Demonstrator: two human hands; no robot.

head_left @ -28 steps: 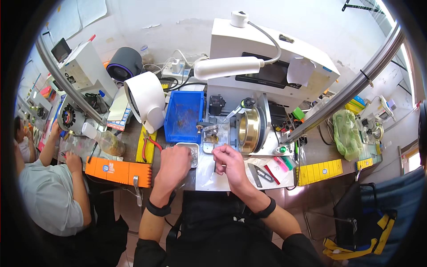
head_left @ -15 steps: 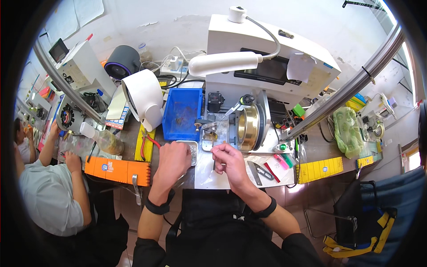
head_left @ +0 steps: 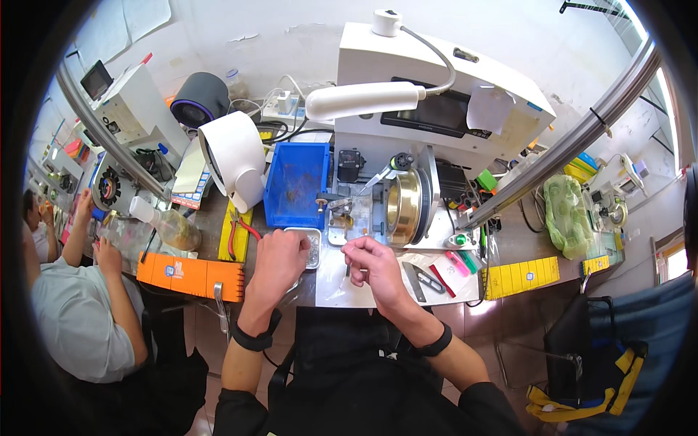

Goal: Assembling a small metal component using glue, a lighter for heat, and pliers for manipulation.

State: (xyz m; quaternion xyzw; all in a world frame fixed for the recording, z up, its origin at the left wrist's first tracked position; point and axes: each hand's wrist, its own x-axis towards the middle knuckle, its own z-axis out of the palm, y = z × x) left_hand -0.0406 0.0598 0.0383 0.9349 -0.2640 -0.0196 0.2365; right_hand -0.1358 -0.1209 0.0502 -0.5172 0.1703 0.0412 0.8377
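Note:
My left hand [head_left: 280,258] is closed, back of the hand upward, beside a small white tray [head_left: 318,261] with tiny pieces in it. Its fingertips are mostly hidden. My right hand [head_left: 376,269] hovers over the white work surface [head_left: 338,292], thumb and forefinger pinched together and the other fingers curled. Whatever either hand holds is too small or too hidden to name. Just beyond my hands stands a machine [head_left: 436,94] with a brass-coloured wheel [head_left: 403,211] and a small metal clamp fixture [head_left: 340,207].
A blue bin [head_left: 297,185] and red-handled pliers [head_left: 236,236] lie left of the machine. A lamp [head_left: 363,102] hangs above. Orange [head_left: 190,277] and yellow [head_left: 523,277] strips line the table edge. A co-worker [head_left: 80,312] sits at left. Pens and a metal ruler [head_left: 414,282] lie right.
My hands stay almost in place; the right fingers have shifted slightly. The co-worker's near hand has moved a little up and to the left.

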